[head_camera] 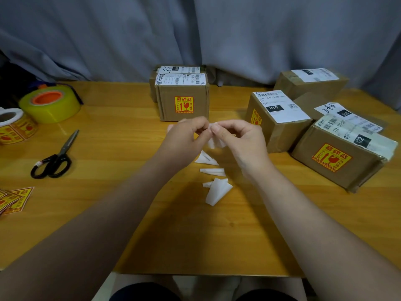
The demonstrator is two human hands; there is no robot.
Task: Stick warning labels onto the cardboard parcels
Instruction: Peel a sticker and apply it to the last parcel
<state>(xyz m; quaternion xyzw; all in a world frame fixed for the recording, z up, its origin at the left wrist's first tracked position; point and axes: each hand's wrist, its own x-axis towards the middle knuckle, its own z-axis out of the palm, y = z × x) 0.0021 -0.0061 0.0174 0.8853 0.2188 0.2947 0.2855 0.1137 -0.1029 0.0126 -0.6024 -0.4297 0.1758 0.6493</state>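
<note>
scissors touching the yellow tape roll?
Apart. The head view shows a strip of bare table between the tips of the scissors and the yellow tape roll.

Wooden table (130,224) is carrying quite a bit, tbh. On the left a yellow tape roll (51,106) is sitting just beside a roll of warning labels (15,127), black scissors (54,157) are lying nearer the front, and some loose labels (15,199) are lying at the left edge. White paper scraps (217,190) are lying mid-table. A pair of parcels (183,103) is standing at the back, one behind the other, and four more parcels (338,157) are crowding the right side.
</note>
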